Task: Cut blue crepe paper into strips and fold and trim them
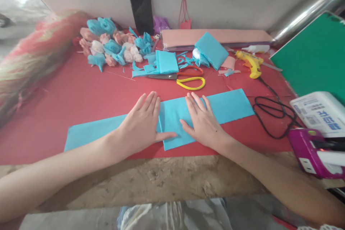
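Note:
A long strip of blue crepe paper (229, 106) lies across the red table covering, with a folded edge or overlap near its middle. My left hand (141, 124) rests flat on it beside that edge, fingers stretched out and thumb pointing right. My right hand (202, 120) lies flat on the right section, fingers spread. Neither hand grips anything. Beyond the hands are scissors (191, 83) with one red and one yellow handle loop. A folded blue paper piece (167, 61) touches the scissors' far side.
Blue, pink and white paper flowers (111, 45) are heaped at the back left. A yellow glue gun (250, 63) with a black cord lies at the right, near a purple power strip (304, 151) and a green board (315, 57). A phone (140, 1) leans against the wall.

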### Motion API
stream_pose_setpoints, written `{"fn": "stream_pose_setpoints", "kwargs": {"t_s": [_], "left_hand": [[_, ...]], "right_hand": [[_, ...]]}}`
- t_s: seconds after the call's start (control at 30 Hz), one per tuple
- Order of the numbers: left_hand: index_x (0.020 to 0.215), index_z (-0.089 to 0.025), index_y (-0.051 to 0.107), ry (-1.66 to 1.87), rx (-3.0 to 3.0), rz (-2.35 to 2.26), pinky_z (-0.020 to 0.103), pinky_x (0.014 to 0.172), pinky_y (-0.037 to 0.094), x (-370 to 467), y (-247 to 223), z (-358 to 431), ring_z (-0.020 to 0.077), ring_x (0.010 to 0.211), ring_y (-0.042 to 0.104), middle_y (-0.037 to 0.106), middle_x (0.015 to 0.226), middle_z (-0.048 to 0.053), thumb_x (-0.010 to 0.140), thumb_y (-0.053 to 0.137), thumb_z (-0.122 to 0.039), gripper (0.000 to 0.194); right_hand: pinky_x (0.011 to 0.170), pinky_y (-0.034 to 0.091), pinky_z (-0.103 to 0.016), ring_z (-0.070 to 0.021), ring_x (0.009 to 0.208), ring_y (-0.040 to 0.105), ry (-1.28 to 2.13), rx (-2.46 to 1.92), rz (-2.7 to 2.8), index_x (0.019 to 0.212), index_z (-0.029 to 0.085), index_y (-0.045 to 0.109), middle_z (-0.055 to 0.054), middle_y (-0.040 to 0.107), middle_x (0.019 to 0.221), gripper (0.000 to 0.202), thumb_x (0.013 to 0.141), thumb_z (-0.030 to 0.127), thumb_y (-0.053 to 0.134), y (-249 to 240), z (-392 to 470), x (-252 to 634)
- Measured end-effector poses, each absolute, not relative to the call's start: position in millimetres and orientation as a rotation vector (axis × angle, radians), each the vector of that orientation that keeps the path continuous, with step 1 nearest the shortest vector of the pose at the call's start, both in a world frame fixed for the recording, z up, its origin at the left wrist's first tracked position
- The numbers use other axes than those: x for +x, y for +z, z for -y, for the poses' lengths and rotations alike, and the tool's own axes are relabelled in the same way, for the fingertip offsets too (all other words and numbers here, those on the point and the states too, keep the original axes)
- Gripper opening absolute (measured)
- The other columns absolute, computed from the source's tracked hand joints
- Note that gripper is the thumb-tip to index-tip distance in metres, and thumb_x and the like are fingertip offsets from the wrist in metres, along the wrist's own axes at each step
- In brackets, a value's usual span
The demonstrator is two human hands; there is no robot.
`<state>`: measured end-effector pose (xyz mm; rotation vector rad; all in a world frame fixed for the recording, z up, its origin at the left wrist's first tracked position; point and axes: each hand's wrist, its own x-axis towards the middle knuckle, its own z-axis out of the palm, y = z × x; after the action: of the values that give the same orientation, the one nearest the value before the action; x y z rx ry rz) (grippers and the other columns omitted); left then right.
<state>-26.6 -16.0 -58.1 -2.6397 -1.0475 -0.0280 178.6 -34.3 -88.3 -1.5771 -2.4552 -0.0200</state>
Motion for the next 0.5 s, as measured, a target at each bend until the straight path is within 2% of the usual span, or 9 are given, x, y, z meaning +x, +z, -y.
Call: {"fn": "stream_pose_setpoints", "kwargs": {"t_s": [0.07,0.13,0.23,0.37,0.5], "left_hand": [[0.133,0.004,0.042,-0.081,-2.694,1.110,0.049,0.107,0.029,-26.2,-53.2,3.6,0.0370,0.128,0.043,0.047,0.136,0.027,0.089,0.030,-0.064,0.082],[0.123,-0.003,0.052,-0.099,-2.788,1.213,0.046,0.099,0.038,-26.2,-49.8,-8.9,0.0335,0.112,0.056,0.061,0.118,0.020,0.090,0.038,-0.058,0.066],[0.108,-0.012,0.057,-0.057,-2.930,1.426,0.041,0.088,0.042,-28.0,-49.6,-24.4,0.0292,0.099,0.060,0.064,0.102,0.012,0.085,0.053,-0.048,0.042],[0.097,-0.016,0.056,-0.136,-3.134,1.641,0.039,0.086,0.041,-30.1,-55.8,-37.9,0.0251,0.093,0.060,0.063,0.094,0.006,0.075,0.063,-0.041,0.034],[0.087,-0.018,0.054,-0.346,-3.248,1.770,0.036,0.084,0.043,-28.3,-59.4,-41.5,0.0229,0.091,0.059,0.063,0.094,0.005,0.065,0.067,-0.032,0.030]], "right_hand": [[0.111,0.020,-0.053,-0.0335,0.137,0.026,-0.033,-1.568,2.444,0.137,-0.008,0.033,-0.024,0.038,0.144,0.064,0.089,0.035,0.039,-88.7,34.1,178.7],[0.110,0.021,-0.054,-0.0337,0.136,0.027,-0.039,-1.546,2.438,0.137,-0.006,0.033,-0.023,0.040,0.143,0.063,0.089,0.035,0.039,-89.3,34.0,179.0],[0.109,0.022,-0.055,-0.0334,0.133,0.030,-0.023,-1.505,2.423,0.137,-0.002,0.033,-0.021,0.043,0.141,0.061,0.089,0.034,0.040,-90.6,33.4,179.8],[0.106,0.027,-0.054,-0.0331,0.127,0.037,0.091,-1.468,2.286,0.137,0.003,0.032,-0.022,0.048,0.134,0.063,0.084,0.033,0.049,-93.5,29.1,182.0],[0.099,0.036,-0.050,-0.0307,0.115,0.047,0.355,-1.392,2.064,0.135,0.013,0.036,-0.017,0.055,0.123,0.065,0.076,0.028,0.058,-94.9,20.0,184.8]]}}
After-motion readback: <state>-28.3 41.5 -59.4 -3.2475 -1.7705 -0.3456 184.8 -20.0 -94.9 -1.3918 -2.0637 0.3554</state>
